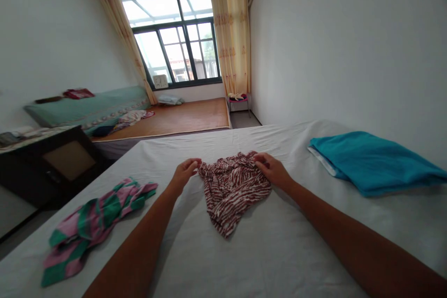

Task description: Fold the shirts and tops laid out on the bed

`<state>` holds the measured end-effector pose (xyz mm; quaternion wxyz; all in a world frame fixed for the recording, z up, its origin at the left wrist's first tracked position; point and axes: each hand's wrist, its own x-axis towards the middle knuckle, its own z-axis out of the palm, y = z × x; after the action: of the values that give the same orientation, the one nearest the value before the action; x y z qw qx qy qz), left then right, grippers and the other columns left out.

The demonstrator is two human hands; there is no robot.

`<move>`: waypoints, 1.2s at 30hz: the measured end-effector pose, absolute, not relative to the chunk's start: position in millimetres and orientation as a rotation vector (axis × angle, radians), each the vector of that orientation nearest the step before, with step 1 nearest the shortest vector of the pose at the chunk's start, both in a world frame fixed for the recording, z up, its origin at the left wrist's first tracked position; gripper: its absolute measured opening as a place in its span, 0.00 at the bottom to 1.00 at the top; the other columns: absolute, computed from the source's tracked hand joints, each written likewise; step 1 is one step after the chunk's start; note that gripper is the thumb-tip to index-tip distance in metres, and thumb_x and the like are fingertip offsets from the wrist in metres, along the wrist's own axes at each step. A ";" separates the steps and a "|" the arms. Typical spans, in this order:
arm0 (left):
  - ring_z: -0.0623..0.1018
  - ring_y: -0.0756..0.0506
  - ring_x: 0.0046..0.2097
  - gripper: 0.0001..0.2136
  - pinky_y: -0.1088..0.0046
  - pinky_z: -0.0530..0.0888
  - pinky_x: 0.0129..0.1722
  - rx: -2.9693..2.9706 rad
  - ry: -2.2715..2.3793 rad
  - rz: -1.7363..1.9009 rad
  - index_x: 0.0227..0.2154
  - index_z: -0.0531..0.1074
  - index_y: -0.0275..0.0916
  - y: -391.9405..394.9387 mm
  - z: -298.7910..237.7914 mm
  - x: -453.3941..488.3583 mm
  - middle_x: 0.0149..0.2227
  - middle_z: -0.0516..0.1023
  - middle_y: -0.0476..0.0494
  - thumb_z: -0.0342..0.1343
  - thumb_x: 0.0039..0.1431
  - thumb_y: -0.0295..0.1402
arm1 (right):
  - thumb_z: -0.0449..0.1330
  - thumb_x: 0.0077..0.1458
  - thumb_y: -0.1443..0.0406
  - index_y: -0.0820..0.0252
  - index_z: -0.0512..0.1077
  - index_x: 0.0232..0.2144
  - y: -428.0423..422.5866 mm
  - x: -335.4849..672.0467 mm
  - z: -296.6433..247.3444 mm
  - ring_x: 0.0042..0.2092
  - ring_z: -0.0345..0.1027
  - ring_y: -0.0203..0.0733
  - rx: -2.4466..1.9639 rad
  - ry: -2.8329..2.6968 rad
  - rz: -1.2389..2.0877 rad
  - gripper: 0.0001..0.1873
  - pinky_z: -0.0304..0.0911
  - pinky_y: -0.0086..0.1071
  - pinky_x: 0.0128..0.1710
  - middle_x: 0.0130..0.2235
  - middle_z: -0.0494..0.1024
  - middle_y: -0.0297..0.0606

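Observation:
A crumpled garment (233, 191) with a dark red and white wavy print lies on the white sheet in front of me; its exact kind is not clear. At its upper left corner, my left hand (186, 174) pinches the edge between thumb and fingers. My right hand (272, 170) is closed on the upper right edge, its fingertips at the fabric. The lower part of the cloth narrows to a point towards me and rests on the sheet.
A pink and green checked cloth (101, 223) lies rumpled at the left. To the right is a folded turquoise cloth (373, 163) near the wall. Beyond the white-sheeted bed (265, 251) stand a dark cabinet (52, 167), a brown-matted bed (192, 114) and a small stool (239, 98).

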<state>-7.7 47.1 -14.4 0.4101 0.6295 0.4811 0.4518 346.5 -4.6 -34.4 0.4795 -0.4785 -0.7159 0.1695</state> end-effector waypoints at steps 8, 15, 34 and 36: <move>0.73 0.42 0.50 0.15 0.66 0.67 0.53 2.586 1.294 0.590 0.45 0.76 0.45 30.3 -25.8 22.8 0.46 0.77 0.43 0.52 0.56 0.30 | 0.57 0.57 0.62 0.58 0.76 0.36 -18.2 341.5 -21.7 0.41 0.69 0.43 -1.040 -2.157 0.492 0.10 0.61 0.37 0.45 0.36 0.78 0.38; 0.77 0.43 0.38 0.11 0.70 0.73 0.41 2.155 1.061 0.501 0.35 0.79 0.40 26.7 3.2 -0.1 0.34 0.80 0.44 0.56 0.53 0.37 | 0.62 0.49 0.52 0.60 0.73 0.31 4.5 402.8 -13.7 0.30 0.65 0.35 -1.122 -1.386 0.911 0.17 0.64 0.32 0.36 0.25 0.70 0.29; 0.74 0.41 0.50 0.18 0.65 0.66 0.54 2.411 1.026 0.576 0.50 0.75 0.43 18.4 -18.3 39.7 0.48 0.77 0.41 0.56 0.56 0.39 | 0.60 0.47 0.62 0.59 0.76 0.35 3.8 374.3 -43.8 0.36 0.72 0.43 -1.264 -1.758 0.791 0.12 0.66 0.36 0.41 0.33 0.80 0.35; 0.75 0.42 0.46 0.17 0.67 0.68 0.49 2.454 1.061 0.511 0.48 0.76 0.43 14.0 -16.8 43.5 0.44 0.78 0.42 0.55 0.56 0.36 | 0.60 0.47 0.59 0.60 0.75 0.33 0.9 375.8 -39.3 0.33 0.71 0.40 -1.255 -1.646 0.940 0.13 0.66 0.33 0.35 0.29 0.79 0.33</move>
<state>43.5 14.0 -16.8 0.2082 0.8819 0.3811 0.1837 375.8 0.9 -39.3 0.4207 -0.5009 -0.6568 0.3750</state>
